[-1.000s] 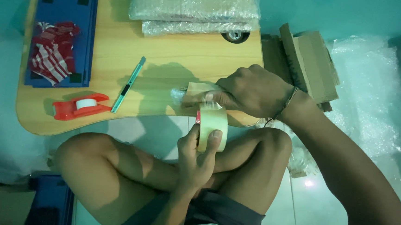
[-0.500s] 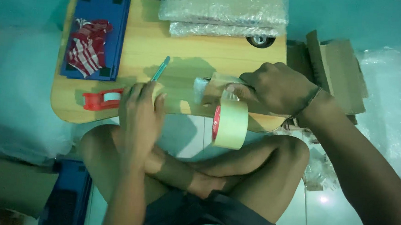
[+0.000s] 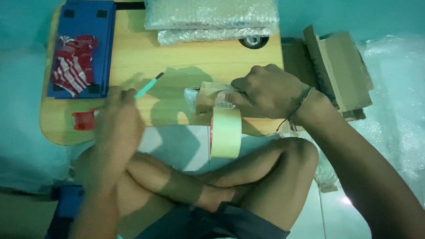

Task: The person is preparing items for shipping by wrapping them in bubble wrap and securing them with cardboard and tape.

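The right hand [image 3: 268,91] presses a small bubble-wrapped parcel [image 3: 209,94] down on the wooden lap table [image 3: 186,59], fingers closed over it. A roll of tape [image 3: 225,132] hangs from the parcel over the table's edge. The left hand [image 3: 118,123] (blurred, so its grip cannot be told) covers a red tape dispenser [image 3: 83,120], beside a green pen [image 3: 149,85]. Bubble-wrap packs [image 3: 209,11] and a blue tray [image 3: 83,28] lie further back.

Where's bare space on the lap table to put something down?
Free: the wood strip between the blue tray and the bubble-wrap stack, above the green pen. Crowded: front edge, with left hand, red dispenser, right hand, small parcel, tape roll.
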